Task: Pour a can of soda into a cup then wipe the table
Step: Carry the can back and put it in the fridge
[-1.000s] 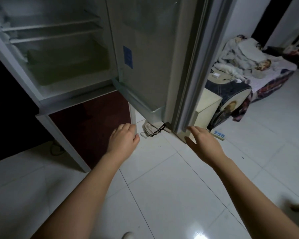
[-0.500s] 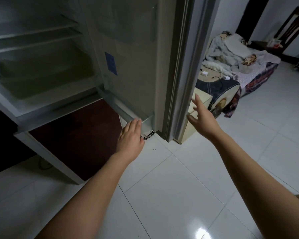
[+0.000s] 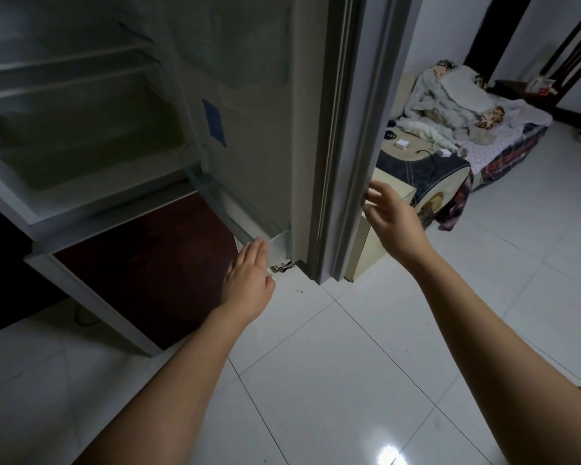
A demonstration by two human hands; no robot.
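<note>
Right hand (image 3: pixel 394 219) risen to fridge door (image 3: pixel 259 105) outer edge, fingers spread, grasping nothing; left hand (image 3: pixel 249 280) flat below door. Door stiff, heavy: push edge.

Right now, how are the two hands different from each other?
The left hand is flat with its fingers together, while the right hand has its fingers spread. The left hand reaches toward the bottom corner of the open fridge door, while the right hand is higher, at the door's outer edge. Both are bare and hold nothing.
</note>
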